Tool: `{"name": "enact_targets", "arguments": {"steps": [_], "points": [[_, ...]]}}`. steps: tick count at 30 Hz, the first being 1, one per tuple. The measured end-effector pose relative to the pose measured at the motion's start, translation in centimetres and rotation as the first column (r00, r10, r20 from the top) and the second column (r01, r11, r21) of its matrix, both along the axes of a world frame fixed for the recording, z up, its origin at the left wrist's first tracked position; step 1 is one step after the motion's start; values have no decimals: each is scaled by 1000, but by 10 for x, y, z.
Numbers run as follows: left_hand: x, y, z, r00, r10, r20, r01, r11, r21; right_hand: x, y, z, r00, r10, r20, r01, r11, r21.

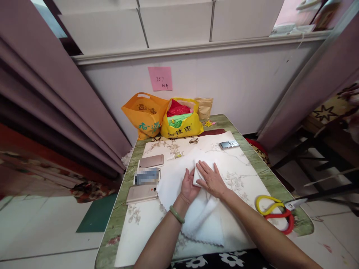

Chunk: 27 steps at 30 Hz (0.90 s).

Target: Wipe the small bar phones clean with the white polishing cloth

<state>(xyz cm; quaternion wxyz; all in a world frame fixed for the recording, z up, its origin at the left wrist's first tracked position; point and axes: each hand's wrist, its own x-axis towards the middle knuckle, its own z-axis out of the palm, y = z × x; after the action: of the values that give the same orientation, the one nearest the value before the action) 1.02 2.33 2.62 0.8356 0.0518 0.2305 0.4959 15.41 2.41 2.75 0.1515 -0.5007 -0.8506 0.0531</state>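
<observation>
A white cloth [174, 175] with a scalloped edge lies spread in the middle of the table [120, 213]. A folded part of the cloth sits under both hands. My left hand [188, 186], with a green bangle on the wrist, curls its fingers around the left side of that fold. My right hand [211, 179] lies flat on the fold, fingers stretched out and pointing away from me. More of the cloth bunches below my wrists towards the table's near edge.
Left of the cloth lie three phones [146, 175]. A small dark phone [229, 144] and a ring-shaped object [193, 141] sit at the back. Two yellow-orange bags [165, 117] stand against the wall. Scissors [276, 211] with yellow and red handles lie at the right edge.
</observation>
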Motion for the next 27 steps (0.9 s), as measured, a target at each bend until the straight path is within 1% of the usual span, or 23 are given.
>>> {"name": "enact_targets", "arguments": {"steps": [1, 3, 7, 9, 10, 12, 14, 17, 20, 22, 24, 25, 27], "points": [[0, 0, 1, 1000, -1, -13, 1, 1000, -4, 0, -1, 0, 1000, -6, 0, 6, 1000, 5], [-1, -1, 1, 999, 6, -33, -7, 999, -34, 0, -12, 0, 1000, 19, -3, -19, 1000, 15], [-2, -1, -2, 999, 14, -36, -17, 998, -68, 4, -47, 3, 991, 133, -12, -133, 991, 18], [-3, 0, -4, 999, 11, -48, -15, 998, -68, 5, -60, 6, 979, 206, -9, -206, 979, 6], [-3, 0, -5, 998, 14, -58, -18, 997, -71, 6, -63, 6, 971, 237, -6, -237, 971, 0], [-3, 1, -9, 996, 48, -71, -54, 995, -82, 5, -59, 7, 963, 269, 4, -269, 963, -6], [-4, 2, -12, 996, 64, -69, -71, 993, -99, 4, -46, 6, 969, 246, 16, -246, 969, -11], [-3, 2, -13, 998, 27, -64, -34, 994, -103, 2, -18, 6, 989, 145, 23, -144, 989, -38], [-1, 1, -8, 999, -12, -40, 10, 999, -34, -1, 1, 4, 1000, 14, 14, -13, 997, -71], [0, 0, -5, 999, -29, -19, 30, 999, 12, -3, 3, 1, 998, -63, 1, 63, 996, -67], [1, -1, -4, 999, -32, -21, 32, 999, 8, -3, -5, -5, 996, -92, -18, 91, 995, -41], [1, -1, -4, 999, -22, -28, 22, 1000, -8, -3, -11, -7, 997, -76, -27, 76, 997, -25], [1, -1, -5, 999, 0, -39, -2, 999, -41, -2, -26, -12, 999, -7, -40, 7, 1000, 7]]}}
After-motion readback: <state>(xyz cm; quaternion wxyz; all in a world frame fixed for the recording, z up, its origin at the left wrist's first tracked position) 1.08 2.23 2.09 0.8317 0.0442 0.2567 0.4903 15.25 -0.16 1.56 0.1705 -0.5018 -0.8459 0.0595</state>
